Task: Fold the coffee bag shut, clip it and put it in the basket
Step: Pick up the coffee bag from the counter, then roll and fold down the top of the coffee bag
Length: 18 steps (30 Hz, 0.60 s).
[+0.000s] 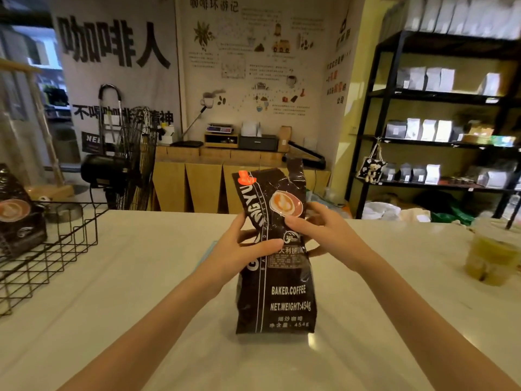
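A dark brown coffee bag (pixel 284 300) with white lettering stands upright on the white counter (pixel 141 306) in the middle of the view. Its top is unfolded, with one corner sticking up at the right. An orange clip (pixel 245 177) sits on the bag's upper left corner. My left hand (pixel 242 249) grips the bag's left side at mid height, thumb across the front. My right hand (pixel 324 232) holds the right side, thumb on the front near the cup picture. A black wire basket (pixel 50 246) stands at the counter's left edge.
Another dark coffee bag (pixel 17 218) sits in the basket. A plastic cup of greenish drink (pixel 490 249) stands at the counter's right. Something light blue (pixel 205 252) lies flat behind my left hand. A black fan (pixel 124 165) and shelves of pouches (pixel 439 131) stand beyond the counter.
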Each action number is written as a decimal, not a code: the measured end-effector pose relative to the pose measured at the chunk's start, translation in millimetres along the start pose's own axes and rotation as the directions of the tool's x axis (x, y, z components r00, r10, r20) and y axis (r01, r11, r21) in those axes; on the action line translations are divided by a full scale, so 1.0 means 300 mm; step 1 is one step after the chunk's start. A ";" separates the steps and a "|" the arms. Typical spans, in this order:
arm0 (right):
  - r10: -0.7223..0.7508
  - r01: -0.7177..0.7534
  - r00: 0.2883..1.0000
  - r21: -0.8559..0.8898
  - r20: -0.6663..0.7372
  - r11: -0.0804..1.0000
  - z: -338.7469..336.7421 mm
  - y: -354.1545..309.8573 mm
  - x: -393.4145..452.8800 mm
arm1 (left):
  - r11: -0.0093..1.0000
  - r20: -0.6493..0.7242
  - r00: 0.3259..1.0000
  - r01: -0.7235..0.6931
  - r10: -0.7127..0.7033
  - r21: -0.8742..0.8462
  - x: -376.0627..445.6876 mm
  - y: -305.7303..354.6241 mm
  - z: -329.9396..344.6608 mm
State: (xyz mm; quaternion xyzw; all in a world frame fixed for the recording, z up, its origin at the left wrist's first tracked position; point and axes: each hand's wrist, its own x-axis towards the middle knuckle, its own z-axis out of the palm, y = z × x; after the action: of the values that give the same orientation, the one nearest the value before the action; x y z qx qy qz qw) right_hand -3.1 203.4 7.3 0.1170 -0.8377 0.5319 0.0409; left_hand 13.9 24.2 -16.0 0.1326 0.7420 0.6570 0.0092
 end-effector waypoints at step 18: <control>-0.724 0.559 0.664 -0.767 0.186 0.315 0.037 -0.277 0.061 | 0.962 -0.039 0.981 -0.177 0.189 0.207 0.036 -0.005 0.010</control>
State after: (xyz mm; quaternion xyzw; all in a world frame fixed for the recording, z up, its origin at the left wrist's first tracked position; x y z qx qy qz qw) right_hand -0.3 156.8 79.3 0.3590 -0.8520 0.0642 0.3757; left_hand 3.9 29.2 -16.2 0.1817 0.7896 0.5796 -0.0870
